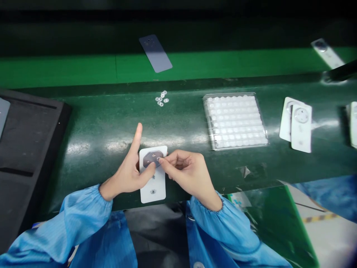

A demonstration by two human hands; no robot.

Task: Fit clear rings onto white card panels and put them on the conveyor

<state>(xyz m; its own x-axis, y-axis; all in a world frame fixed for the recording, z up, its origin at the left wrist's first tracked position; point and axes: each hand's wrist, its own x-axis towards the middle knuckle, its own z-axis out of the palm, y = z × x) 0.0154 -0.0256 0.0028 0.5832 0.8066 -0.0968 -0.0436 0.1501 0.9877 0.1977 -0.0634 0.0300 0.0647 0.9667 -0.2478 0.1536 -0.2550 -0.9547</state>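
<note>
A white phone back cover [153, 186] with a dark rounded camera area lies near the bench's front edge. My left hand [129, 173] holds it along its left side, thumb pressed on the face by the camera area and index finger stretched away. At the right of that camera area, the thumb and index finger of my right hand [188, 169] are pinched together. A tiny pale piece shows at those fingertips, too small to name. Beyond the hands lies a loose cluster of small clear rings [161, 99].
A clear plastic tray [235, 121] with rows of white round pieces stands right of centre. Farther right, two white covers [301, 128] overlap. A grey-blue cover [156, 55] lies on the green strip behind. A black case [30, 149] occupies the left.
</note>
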